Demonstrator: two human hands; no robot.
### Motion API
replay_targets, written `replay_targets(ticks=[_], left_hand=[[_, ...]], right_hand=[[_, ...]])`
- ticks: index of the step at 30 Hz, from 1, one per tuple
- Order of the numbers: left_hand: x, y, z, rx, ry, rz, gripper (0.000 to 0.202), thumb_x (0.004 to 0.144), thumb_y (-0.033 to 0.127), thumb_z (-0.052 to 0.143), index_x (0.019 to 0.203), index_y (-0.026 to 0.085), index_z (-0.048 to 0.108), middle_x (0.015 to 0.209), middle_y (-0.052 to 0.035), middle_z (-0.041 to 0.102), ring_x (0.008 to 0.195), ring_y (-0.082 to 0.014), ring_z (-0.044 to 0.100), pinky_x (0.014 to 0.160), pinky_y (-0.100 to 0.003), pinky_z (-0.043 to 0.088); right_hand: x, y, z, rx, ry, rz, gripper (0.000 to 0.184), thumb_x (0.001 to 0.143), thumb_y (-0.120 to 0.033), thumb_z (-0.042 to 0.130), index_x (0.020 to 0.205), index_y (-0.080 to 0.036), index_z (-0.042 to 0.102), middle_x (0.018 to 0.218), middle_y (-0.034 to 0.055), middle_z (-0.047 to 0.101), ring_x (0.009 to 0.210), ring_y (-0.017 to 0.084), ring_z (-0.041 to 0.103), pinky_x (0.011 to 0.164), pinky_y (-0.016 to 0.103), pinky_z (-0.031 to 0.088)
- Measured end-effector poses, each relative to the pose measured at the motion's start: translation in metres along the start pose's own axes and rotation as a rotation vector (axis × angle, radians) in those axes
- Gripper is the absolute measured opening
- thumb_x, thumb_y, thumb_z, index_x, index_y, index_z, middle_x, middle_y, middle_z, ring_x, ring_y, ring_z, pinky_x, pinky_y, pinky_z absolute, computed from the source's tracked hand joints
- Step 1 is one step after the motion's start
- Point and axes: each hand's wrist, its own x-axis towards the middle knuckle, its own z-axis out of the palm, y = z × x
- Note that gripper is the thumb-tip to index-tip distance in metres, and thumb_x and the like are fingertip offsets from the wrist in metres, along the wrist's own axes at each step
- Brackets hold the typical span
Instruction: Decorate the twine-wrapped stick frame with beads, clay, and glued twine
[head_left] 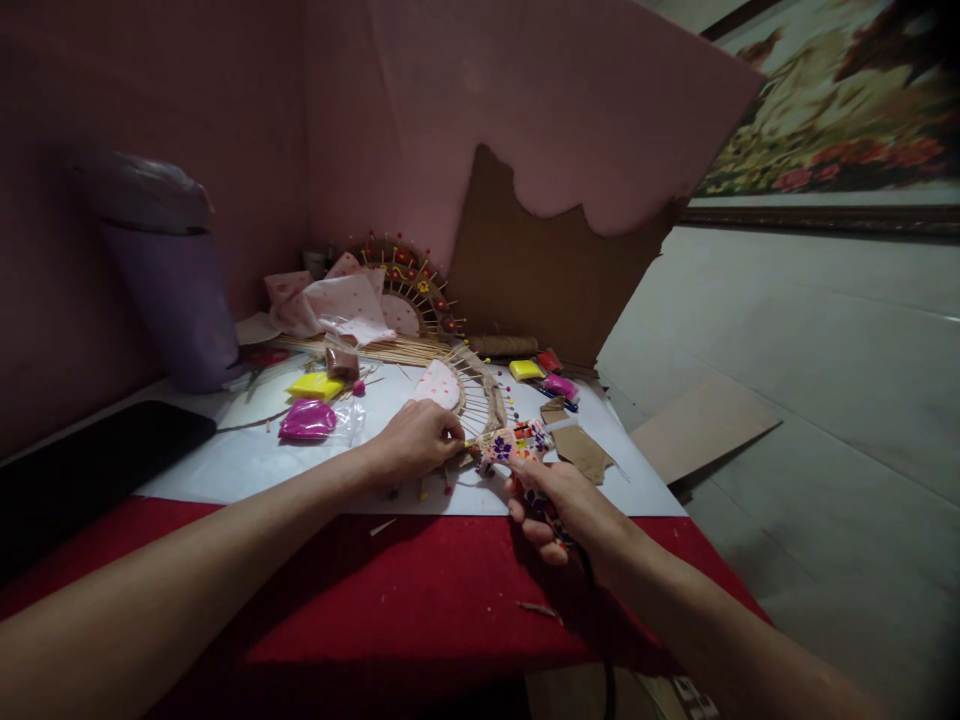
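My right hand (551,500) is wrapped round the grip of a flower-patterned hot glue gun (502,443). A pale glue stick (568,424) pokes out of its back end, and a black cord runs down from the handle. The gun's nozzle points left at the fingertips of my left hand (424,438). Those fingers are pinched together, and a small yellow bit shows at their tips; what it is I cannot make out. Just behind both hands lies a half-round fan frame (491,395) of thin sticks with a dotted pink centre (436,385) and bead-tipped ends. The left hand partly hides it.
A second half-round frame (424,285) with red flowers leans at the back. Clay packets, yellow (315,385) and magenta (307,420), lie left. Torn cardboard (555,270) stands behind; a scrap (585,452) lies right. A purple bin (176,300) and black slab (112,455) are left.
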Motion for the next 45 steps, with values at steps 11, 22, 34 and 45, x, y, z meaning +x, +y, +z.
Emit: replay_targets(ticks=[11,22,34,45], left_hand=[[0.0,0.0,0.0,0.027,0.008,0.003,0.025,0.076,0.026,0.052,0.083,0.018,0.074,0.07,-0.0048,0.072,0.057,-0.0124,0.054,0.057,-0.024,0.034],[-0.002,0.001,0.0,0.045,0.019,0.022,0.027,0.076,0.026,0.05,0.083,0.017,0.075,0.073,-0.0068,0.072,0.058,-0.0128,0.055,0.057,-0.024,0.033],[-0.002,0.003,-0.001,0.053,0.025,0.028,0.026,0.076,0.024,0.051,0.082,0.016,0.075,0.072,-0.007,0.072,0.057,-0.0126,0.054,0.058,-0.024,0.034],[-0.003,0.0,0.001,0.005,0.049,0.027,0.02,0.075,0.025,0.056,0.081,0.017,0.073,0.063,-0.0021,0.066,0.054,-0.0107,0.049,0.057,-0.024,0.033]], right_hand=[[-0.001,0.006,0.002,0.145,-0.01,0.001,0.025,0.083,-0.04,0.051,0.075,-0.016,0.049,0.057,-0.0034,0.049,0.036,0.003,0.031,0.03,0.013,0.021],[-0.002,0.013,0.001,0.431,-0.05,0.076,0.025,0.088,-0.038,0.049,0.082,-0.014,0.051,0.06,-0.0021,0.049,0.037,0.001,0.033,0.03,0.009,0.019],[-0.002,0.022,0.005,0.773,-0.145,-0.005,0.028,0.094,-0.04,0.039,0.082,-0.016,0.048,0.063,-0.0014,0.049,0.036,0.001,0.033,0.027,0.008,0.024],[-0.006,0.011,-0.01,0.888,-0.188,-0.144,0.036,0.098,-0.035,0.025,0.084,-0.012,0.049,0.065,0.0011,0.049,0.038,0.002,0.037,0.026,0.008,0.029]])
